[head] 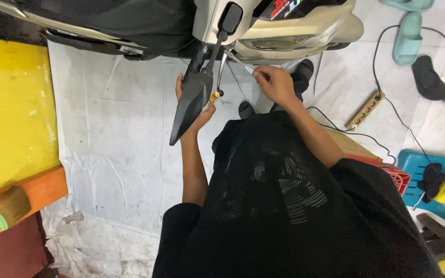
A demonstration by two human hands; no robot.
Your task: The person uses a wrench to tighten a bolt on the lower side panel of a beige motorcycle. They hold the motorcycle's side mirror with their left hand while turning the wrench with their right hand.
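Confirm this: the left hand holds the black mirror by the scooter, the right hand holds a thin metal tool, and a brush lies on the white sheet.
One thing is wrong. The head view shows the brush on the orange ledge, not on the white sheet. The left hand does hold the black mirror, the right hand the thin metal tool.

Left hand [194, 105] mostly behind black mirror [191, 100]; scooter [191, 23] cropped above.

Location: a small motorcycle repair workshop, working at floor level.

I am beside a scooter [263, 25] parked on a stained white floor sheet [114, 144] — a power strip [365, 109] with trailing cables, a paintbrush [6, 210] on an orange bench edge [32, 195], a blue plastic stool [423, 170] and loose sandals [408, 38] surround me.
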